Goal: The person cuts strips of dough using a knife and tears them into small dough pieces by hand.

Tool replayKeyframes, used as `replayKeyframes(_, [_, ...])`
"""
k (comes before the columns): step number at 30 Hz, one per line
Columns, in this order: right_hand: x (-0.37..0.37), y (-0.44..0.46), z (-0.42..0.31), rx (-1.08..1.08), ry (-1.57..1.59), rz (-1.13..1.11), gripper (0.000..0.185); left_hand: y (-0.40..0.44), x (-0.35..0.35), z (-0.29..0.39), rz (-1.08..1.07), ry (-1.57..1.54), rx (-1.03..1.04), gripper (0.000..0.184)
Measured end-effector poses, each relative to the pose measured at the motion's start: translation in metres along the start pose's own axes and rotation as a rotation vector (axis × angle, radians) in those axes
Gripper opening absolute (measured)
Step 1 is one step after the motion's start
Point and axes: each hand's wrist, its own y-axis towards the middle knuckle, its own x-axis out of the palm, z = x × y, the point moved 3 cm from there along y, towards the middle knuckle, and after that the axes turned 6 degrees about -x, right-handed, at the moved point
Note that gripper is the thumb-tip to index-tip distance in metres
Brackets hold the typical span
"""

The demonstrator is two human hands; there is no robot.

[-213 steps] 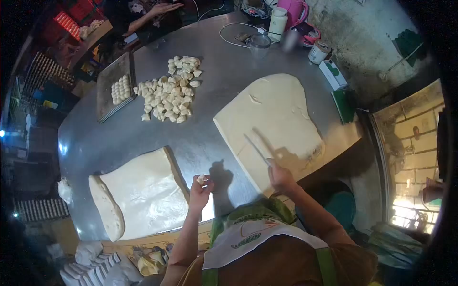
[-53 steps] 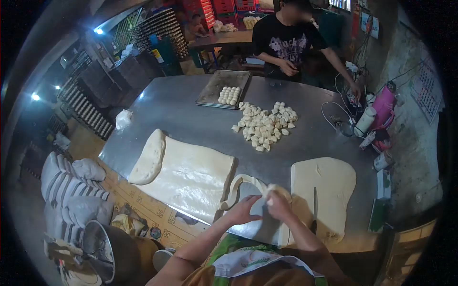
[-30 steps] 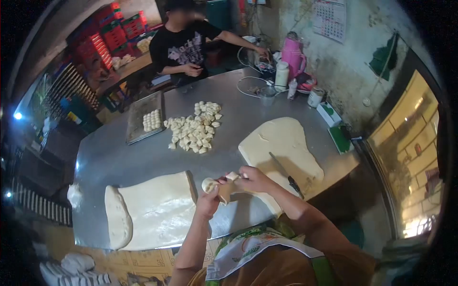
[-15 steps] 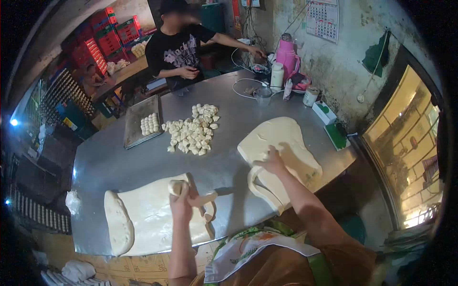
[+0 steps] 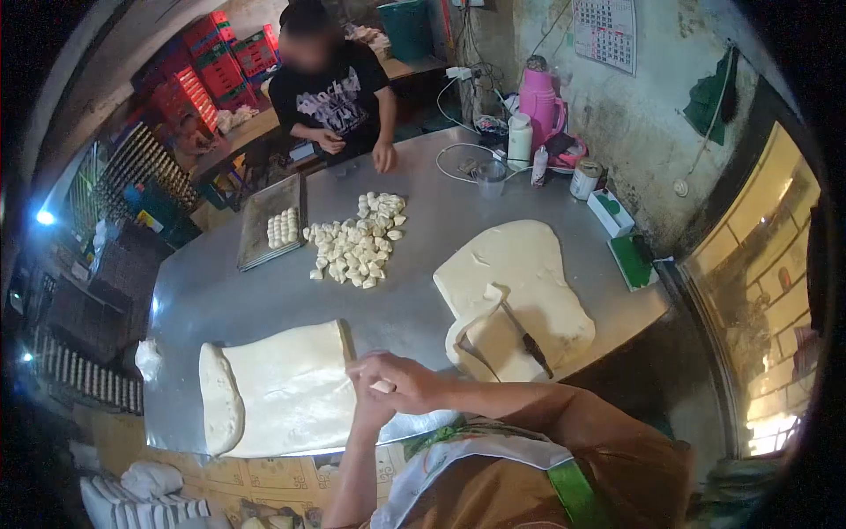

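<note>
My left hand point(image 5: 372, 411) and my right hand point(image 5: 407, 383) are closed together at the right edge of the left dough sheet point(image 5: 286, 379). A small bit of pale dough point(image 5: 382, 386) shows between the fingers; the rest of it is hidden. The left sheet lies flat, with a thick rolled edge on its left side. To the right is a second dough sheet point(image 5: 520, 256), with a cut strip point(image 5: 476, 313) folded at its left side. A knife point(image 5: 534, 349) with a dark handle rests on it, apart from my hands.
Cut dough pieces point(image 5: 357, 242) lie heaped mid-table beside a metal tray point(image 5: 256, 242) holding rows of dough balls point(image 5: 283, 228). Across the table stands a person point(image 5: 339, 106). A pink flask point(image 5: 539, 104), a clear cup point(image 5: 490, 179) and a green-topped box point(image 5: 633, 262) line the wall side.
My right hand has left the right dough sheet and joined my left hand, around dough. The knife now shows lying on that sheet. The other person's outstretched arm has drawn back to the table.
</note>
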Motion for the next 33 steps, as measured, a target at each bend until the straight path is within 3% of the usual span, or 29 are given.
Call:
replayKeyframes(2, [-0.002, 0.007, -0.022, 0.049, 0.142, -0.009, 0.038, -0.010, 0.017, -0.027, -0.059, -0.044, -0.074, 0.036])
replayKeyframes(4, [-0.016, 0.022, -0.046, 0.431, 0.593, 0.000, 0.028, -0.021, 0.027, -0.046, -0.107, -0.048, -0.131, 0.040])
replayKeyframes(8, [-0.080, 0.047, -0.052, 0.149, 0.513, 0.324, 0.013, -0.030, -0.007, -0.036, -0.105, 0.042, -0.244, 0.047])
replayKeyframes(10, [-0.094, 0.042, -0.053, 0.266, 0.754, 0.447, 0.014, -0.016, -0.050, -0.037, -0.059, 0.214, -0.436, 0.047])
replayKeyframes(11, [-0.091, 0.040, -0.049, 0.294, 0.801, 0.397, 0.017, -0.009, -0.068, -0.038, 0.001, 0.393, -0.626, 0.047])
replayKeyframes(12, [-0.087, 0.039, -0.045, 0.320, 0.846, 0.346, 0.021, -0.005, -0.066, -0.035, -0.006, 0.392, -0.616, 0.047])
replayKeyframes(13, [-0.081, 0.038, -0.041, 0.348, 0.892, 0.293, 0.025, -0.002, -0.055, -0.028, -0.135, 0.169, -0.451, 0.045])
replayKeyframes(15, [-0.031, 0.032, -0.027, 0.573, 0.363, 0.233, 0.028, 0.003, -0.042, -0.017, -0.316, -0.157, -0.193, 0.043])
replayKeyframes(16, [-0.014, 0.027, -0.006, 0.569, 0.357, 0.242, 0.028, 0.006, -0.039, -0.015, -0.385, -0.268, -0.107, 0.042])
replayKeyframes(18, [0.011, 0.018, 0.037, 0.353, -0.068, -0.052, 0.022, 0.022, -0.034, -0.031, -0.302, -0.184, 0.034, 0.038])
replayKeyframes(19, [0.010, 0.021, 0.036, 0.358, -0.081, -0.048, 0.022, 0.027, -0.031, -0.027, -0.280, -0.174, 0.074, 0.037])
replayKeyframes(20, [0.000, 0.030, 0.029, 0.188, -0.322, -0.027, 0.023, 0.032, -0.029, -0.016, -0.257, -0.163, 0.114, 0.036])
replayKeyframes(22, [-0.014, 0.043, 0.014, -0.170, -0.791, 0.024, 0.025, 0.036, -0.038, 0.009, -0.155, -0.446, -0.003, 0.027])
replayKeyframes(23, [-0.013, 0.037, 0.014, -0.164, -0.799, 0.025, 0.025, 0.037, -0.043, 0.013, -0.106, -0.584, -0.075, 0.023])
replayKeyframes(24, [-0.014, 0.027, 0.020, -0.004, -0.673, 0.032, 0.025, 0.041, -0.048, 0.008, -0.110, -0.591, -0.079, 0.023])
replayKeyframes(26, [-0.014, 0.009, 0.031, 0.304, -0.412, 0.042, 0.026, 0.053, -0.058, -0.008, -0.284, -0.203, 0.016, 0.026])
replayKeyframes(27, [-0.015, 0.006, 0.032, 0.304, -0.415, 0.034, 0.026, 0.057, -0.059, -0.013, -0.363, -0.008, 0.066, 0.028])
replayKeyframes(30, [-0.014, 0.003, 0.028, 0.107, -0.663, -0.056, 0.026, 0.056, -0.057, -0.006, -0.344, 0.038, 0.171, 0.020])
replayKeyframes(33, [-0.003, 0.009, 0.016, 0.156, -0.610, -0.037, 0.026, 0.052, -0.048, -0.023, -0.348, -0.036, 0.163, 0.016])
